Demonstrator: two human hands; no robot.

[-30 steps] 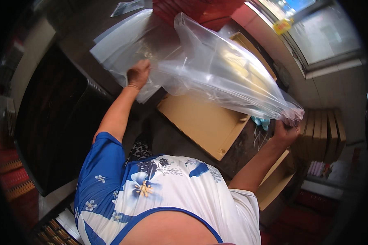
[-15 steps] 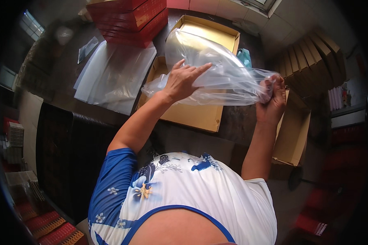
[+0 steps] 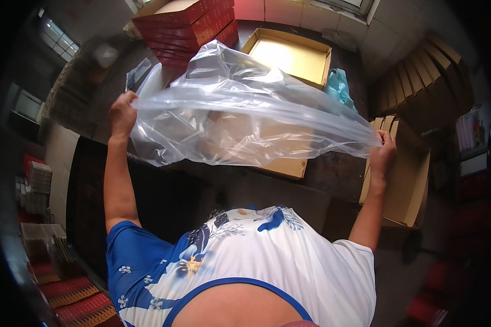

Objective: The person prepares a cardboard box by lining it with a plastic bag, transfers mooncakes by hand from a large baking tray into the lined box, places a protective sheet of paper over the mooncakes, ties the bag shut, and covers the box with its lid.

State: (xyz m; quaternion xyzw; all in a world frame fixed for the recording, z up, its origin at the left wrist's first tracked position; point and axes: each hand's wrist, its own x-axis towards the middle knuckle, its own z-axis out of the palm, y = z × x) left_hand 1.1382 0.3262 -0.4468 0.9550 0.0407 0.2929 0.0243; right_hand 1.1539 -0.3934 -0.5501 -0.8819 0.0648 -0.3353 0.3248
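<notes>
Clear plastic bag (image 3: 245, 125) stretched wide above the dark counter (image 3: 333, 174), fuller and flatter than half a second before, when bunched near the right. Left hand (image 3: 123, 111) closed on its left edge, right hand (image 3: 383, 152) pinching the far end. Bag apparently empty. Under it, a flat cardboard tray (image 3: 286, 166); at the counter's far edge, an open box (image 3: 289, 52), empty; red boxes (image 3: 188, 24) stacked at the far left corner.
</notes>
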